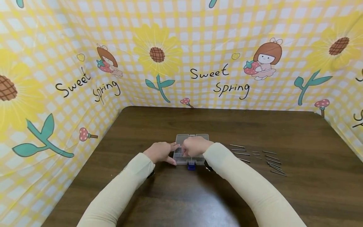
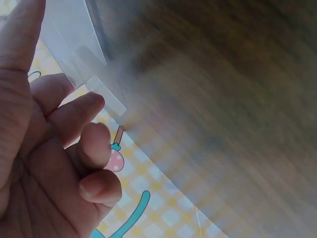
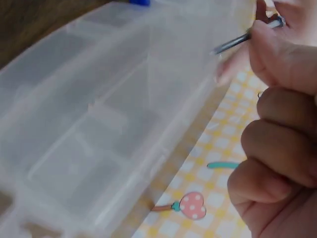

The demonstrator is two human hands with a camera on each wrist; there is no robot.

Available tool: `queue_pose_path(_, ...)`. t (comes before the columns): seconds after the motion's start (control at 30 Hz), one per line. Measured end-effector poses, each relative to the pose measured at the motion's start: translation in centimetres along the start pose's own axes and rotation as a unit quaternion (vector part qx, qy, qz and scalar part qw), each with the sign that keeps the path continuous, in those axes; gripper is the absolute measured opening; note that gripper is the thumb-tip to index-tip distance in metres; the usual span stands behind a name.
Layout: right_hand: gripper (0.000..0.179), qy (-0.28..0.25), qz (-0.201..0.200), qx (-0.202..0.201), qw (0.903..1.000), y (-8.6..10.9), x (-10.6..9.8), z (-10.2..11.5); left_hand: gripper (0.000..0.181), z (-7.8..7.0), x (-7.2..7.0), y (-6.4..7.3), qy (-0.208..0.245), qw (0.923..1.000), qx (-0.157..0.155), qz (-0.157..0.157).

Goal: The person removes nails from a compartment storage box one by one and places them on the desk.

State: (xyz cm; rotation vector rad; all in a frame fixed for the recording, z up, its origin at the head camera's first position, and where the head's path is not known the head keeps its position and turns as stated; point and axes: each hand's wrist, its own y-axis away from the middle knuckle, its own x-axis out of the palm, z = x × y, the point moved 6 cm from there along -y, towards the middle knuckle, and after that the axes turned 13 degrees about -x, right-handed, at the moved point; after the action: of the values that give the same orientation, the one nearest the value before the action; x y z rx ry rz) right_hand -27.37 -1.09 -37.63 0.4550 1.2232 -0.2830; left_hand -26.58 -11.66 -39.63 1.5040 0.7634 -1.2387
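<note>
A clear plastic compartment box (image 1: 199,160) lies open on the table with a blue latch (image 1: 191,166) at its front. My left hand (image 1: 160,152) is at the box's left side, thumb and forefinger spread and touching it. In the left wrist view, the other fingers of the left hand (image 2: 64,134) are loosely bent beside the clear plastic. Above the box, my right hand (image 1: 196,146) pinches a metal nail (image 3: 233,43) between thumb and forefinger. The other fingers of the right hand (image 3: 282,134) are curled in. The nail is tilted, its point toward the box.
Right of the box lie several long nails (image 1: 240,154), a few small nails (image 1: 256,154) and another group of nails (image 1: 273,167). A checked cloth (image 1: 181,88) hangs behind and beside the brown table (image 1: 175,195).
</note>
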Motion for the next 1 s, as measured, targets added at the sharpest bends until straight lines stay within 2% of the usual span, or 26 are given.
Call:
queue_pose_path(0.17,0.011,-0.025,-0.001,0.009,0.9996,1.0,-0.7,-1.3,0.083,0.0,0.2,-0.3,-0.005,1.0,-0.005,0.002)
queue_pose_path(0.37,0.012,-0.021,0.011,0.029,0.9993,2.8,-0.7,-3.6,0.084,0.1,0.4,-0.4,-0.003,0.9999,-0.009,0.01)
queue_pose_path(0.6,0.018,-0.024,0.009,0.032,0.9992,5.5,-1.0,-5.9,0.083,0.0,0.1,-0.1,0.006,0.9998,-0.011,0.018)
queue_pose_path(0.8,0.032,-0.027,-0.004,0.047,0.9985,7.6,-1.2,-7.1,0.084,-0.3,-0.2,0.0,0.002,0.9997,-0.012,0.019)
queue_pose_path(1.0,0.03,-0.032,-0.021,0.041,0.9984,9.0,-1.4,-7.4,0.083,-0.4,-0.2,0.0,0.004,0.9997,-0.012,0.019)
